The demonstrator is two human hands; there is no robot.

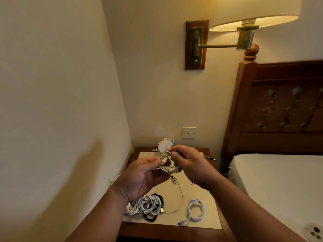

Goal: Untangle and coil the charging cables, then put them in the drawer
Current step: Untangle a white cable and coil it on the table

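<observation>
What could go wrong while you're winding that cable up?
1. The coil is held only by the fingertips of the left hand and right hand. If the grip slips, its loops could spring open and drop onto the tangled pile below, knotting up again.
2. The coiled white cable lies close to the front edge of the nightstand. A forearm might sweep it off.

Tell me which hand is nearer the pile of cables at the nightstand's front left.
Left. The left hand hovers just above the pile of cables; the right hand is farther off to its right. Both hold a cable coil.
</observation>
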